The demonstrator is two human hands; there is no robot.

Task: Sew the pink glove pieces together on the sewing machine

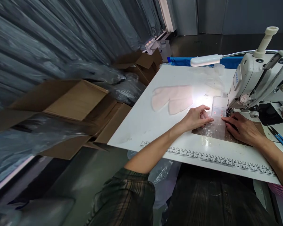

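A small sheer whitish fabric piece [219, 108] with a few red marks lies beside the presser foot of a white sewing machine [247, 78]. My left hand [198, 118] is at its left edge, thumb and forefinger apart and the other fingers curled. Close to the needle, my right hand [242, 127] pinches the near right edge with thumb and forefinger; the exact grip is partly hidden. Clear, shiny film [211, 133] covers the tabletop under my hands. Farther left, a pale pink mitten-shaped piece [173, 99] lies flat.
Blue-handled scissors [281, 139] and a black pad [270, 114] are at the right. A printed ruler [209, 158] runs along the front edge of the white table [136, 125]. A lamp [206, 60] hangs behind. Open cardboard boxes [75, 100] stand left.
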